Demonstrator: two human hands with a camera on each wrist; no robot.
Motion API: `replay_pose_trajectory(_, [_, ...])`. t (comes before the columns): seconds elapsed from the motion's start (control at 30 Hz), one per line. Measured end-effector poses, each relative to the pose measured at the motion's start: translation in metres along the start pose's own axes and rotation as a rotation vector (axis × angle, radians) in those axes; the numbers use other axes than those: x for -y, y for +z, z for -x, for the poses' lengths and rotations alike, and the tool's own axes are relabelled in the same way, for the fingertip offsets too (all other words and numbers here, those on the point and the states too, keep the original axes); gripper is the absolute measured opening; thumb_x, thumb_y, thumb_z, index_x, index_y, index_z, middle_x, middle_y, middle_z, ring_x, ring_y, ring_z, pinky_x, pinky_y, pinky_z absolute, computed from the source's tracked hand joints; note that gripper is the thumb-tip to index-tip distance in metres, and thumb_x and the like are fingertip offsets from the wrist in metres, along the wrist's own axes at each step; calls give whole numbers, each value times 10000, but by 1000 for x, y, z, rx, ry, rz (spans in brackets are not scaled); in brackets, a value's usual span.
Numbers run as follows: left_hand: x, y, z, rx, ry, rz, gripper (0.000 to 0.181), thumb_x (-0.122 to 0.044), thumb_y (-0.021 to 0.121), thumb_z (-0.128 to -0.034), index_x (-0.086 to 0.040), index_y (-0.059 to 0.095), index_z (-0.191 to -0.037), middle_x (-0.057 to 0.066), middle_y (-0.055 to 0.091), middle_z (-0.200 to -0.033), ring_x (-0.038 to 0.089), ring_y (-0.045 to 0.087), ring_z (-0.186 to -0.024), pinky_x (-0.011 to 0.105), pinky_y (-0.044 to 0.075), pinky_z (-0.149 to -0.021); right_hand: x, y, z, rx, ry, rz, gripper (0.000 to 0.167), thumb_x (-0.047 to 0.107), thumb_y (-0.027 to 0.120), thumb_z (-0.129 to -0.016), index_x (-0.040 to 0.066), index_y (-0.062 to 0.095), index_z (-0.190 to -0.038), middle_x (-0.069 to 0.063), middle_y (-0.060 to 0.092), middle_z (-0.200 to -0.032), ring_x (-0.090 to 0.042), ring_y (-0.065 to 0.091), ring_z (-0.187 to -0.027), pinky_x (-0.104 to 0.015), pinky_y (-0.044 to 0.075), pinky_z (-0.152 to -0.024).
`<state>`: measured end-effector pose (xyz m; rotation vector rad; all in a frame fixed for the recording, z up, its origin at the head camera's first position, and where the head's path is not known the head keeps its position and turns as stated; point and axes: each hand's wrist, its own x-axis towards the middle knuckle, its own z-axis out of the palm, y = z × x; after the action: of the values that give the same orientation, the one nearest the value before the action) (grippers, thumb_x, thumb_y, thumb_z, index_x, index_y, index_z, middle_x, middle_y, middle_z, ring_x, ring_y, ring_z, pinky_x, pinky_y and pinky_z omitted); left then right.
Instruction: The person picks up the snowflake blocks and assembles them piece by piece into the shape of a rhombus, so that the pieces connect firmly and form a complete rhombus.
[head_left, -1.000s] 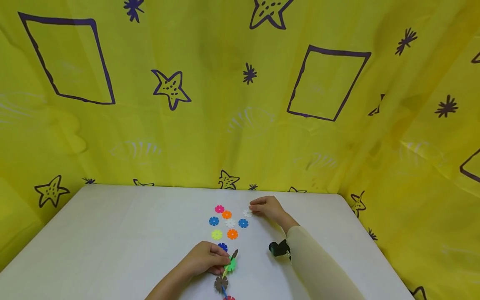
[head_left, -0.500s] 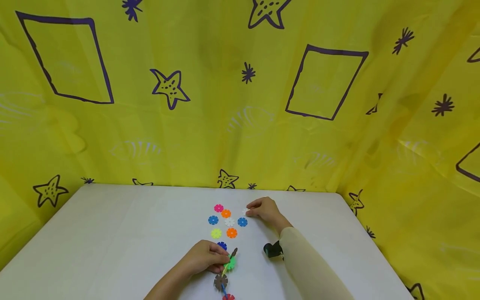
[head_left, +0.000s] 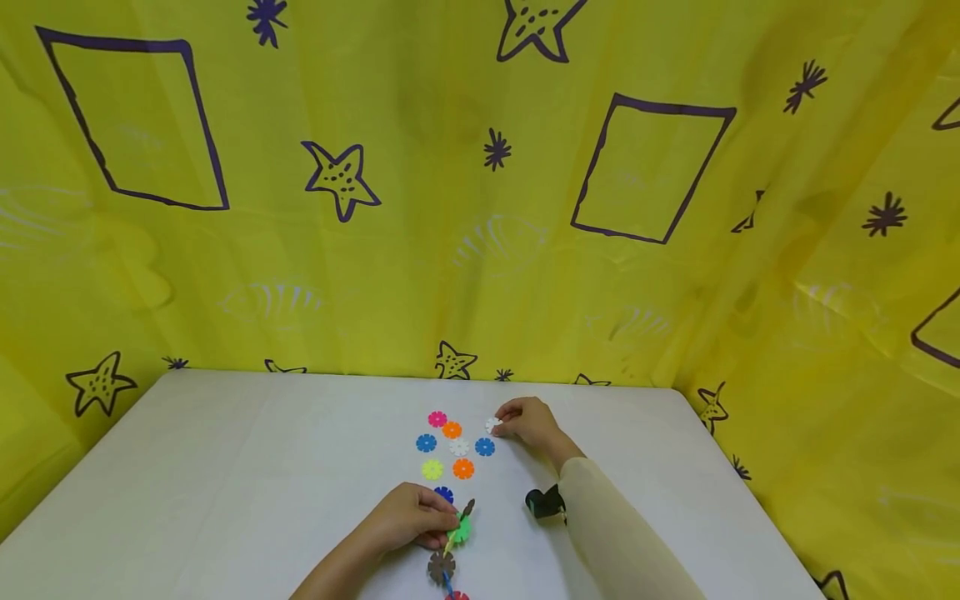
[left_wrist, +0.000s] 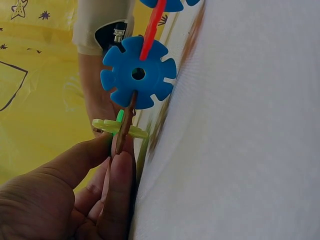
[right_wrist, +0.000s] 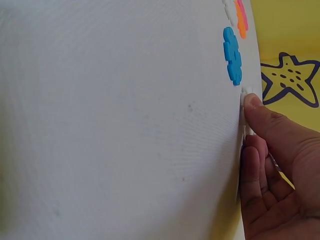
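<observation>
My left hand (head_left: 408,517) pinches a chain of notched plastic interlocking discs near its far end, by the green disc (head_left: 461,530). A brown disc (head_left: 441,567) and a red disc (head_left: 457,596) follow toward me. The left wrist view shows a yellow disc (left_wrist: 106,125) at the fingertips, and a blue disc (left_wrist: 138,72) joined to a brown one. At the far side of the loose discs, my right hand (head_left: 531,423) holds a white disc (head_left: 491,423) by its edge, thumb on one side and fingers on the other, low at the tabletop.
Loose discs lie flat between the hands: pink (head_left: 437,419), two orange, two light blue, another white (head_left: 459,447), yellow (head_left: 432,469). A dark blue disc (head_left: 444,495) is partly behind the left hand. A yellow curtain (head_left: 480,250) hangs behind the white table (head_left: 262,467).
My right forearm has swung a little left, and the right fingers have come round the white disc. The left hand and the chain stay where they were.
</observation>
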<state>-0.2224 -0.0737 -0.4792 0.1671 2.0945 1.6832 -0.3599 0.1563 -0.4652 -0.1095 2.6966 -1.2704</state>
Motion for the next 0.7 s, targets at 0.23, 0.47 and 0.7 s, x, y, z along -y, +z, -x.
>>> replay_pose_trajectory(0.23, [0, 0, 1, -6, -25, -17, 178, -146, 769, -849, -7, 738, -956, 16, 721, -758, 57, 623, -586, 215, 578, -596, 0, -1, 2, -7, -7, -16, 153, 96, 770, -847, 54, 666, -951, -44, 617, -844, -180, 543, -799, -244, 487, -731])
replay_pose_trajectory(0.47, [1, 1, 0, -4, -28, -24, 179, -145, 769, -849, -9, 738, -960, 18, 722, -761, 57, 624, -585, 214, 578, -596, -5, -1, 3, -1, -63, 6, 115, 108, 724, -891, 79, 646, -970, -31, 588, -816, -174, 526, -778, -241, 442, -692])
replay_pose_trajectory(0.7, [2, 0, -2, -5, -17, -23, 183, -145, 772, -846, -6, 736, -958, 24, 726, -768, 58, 624, -582, 218, 579, -593, -12, -2, 12, 39, -35, -150, 127, 112, 680, -924, 49, 678, -1035, -36, 642, -801, -135, 578, -710, -224, 537, -691])
